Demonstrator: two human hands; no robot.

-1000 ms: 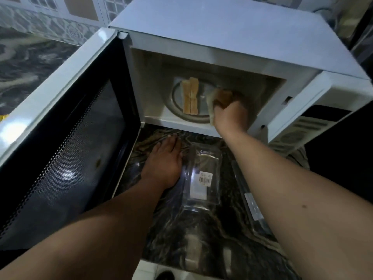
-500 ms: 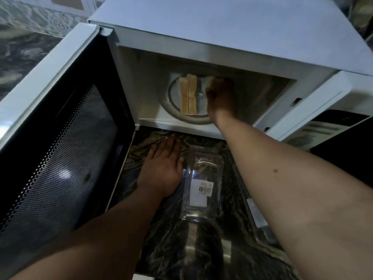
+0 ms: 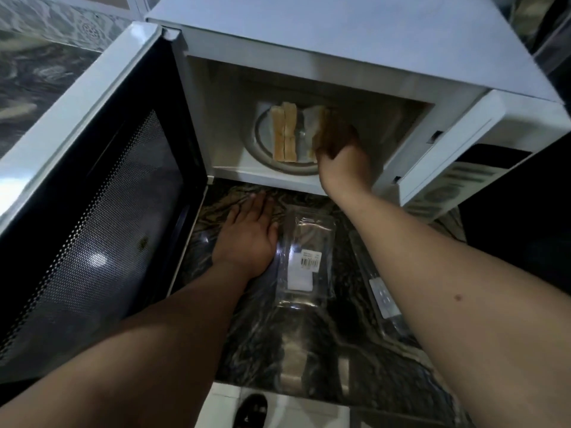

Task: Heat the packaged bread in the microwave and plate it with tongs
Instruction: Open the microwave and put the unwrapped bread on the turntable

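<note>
Left of centre: left hand (image 3: pixel 247 239), fingers flat, rests on dark marbled counter (image 3: pixel 272 344). Centre: two pale bread slices (image 3: pixel 285 131) on microwave turntable (image 3: pixel 262 143). Right hand (image 3: pixel 336 143), reaching deeper than before, pinches third slice (image 3: pixel 313 118); loading nearly complete.

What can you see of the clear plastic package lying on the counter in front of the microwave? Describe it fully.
The plastic package is a clear, shiny, oblong tray with raised edges. It looks empty. A white label with a barcode sits on its top face, with a second plain white patch below it. It lies flat on the dark marbled counter, long side running away from the person, just before the open microwave. The left hand rests flat beside it, at or against its left edge.
</note>
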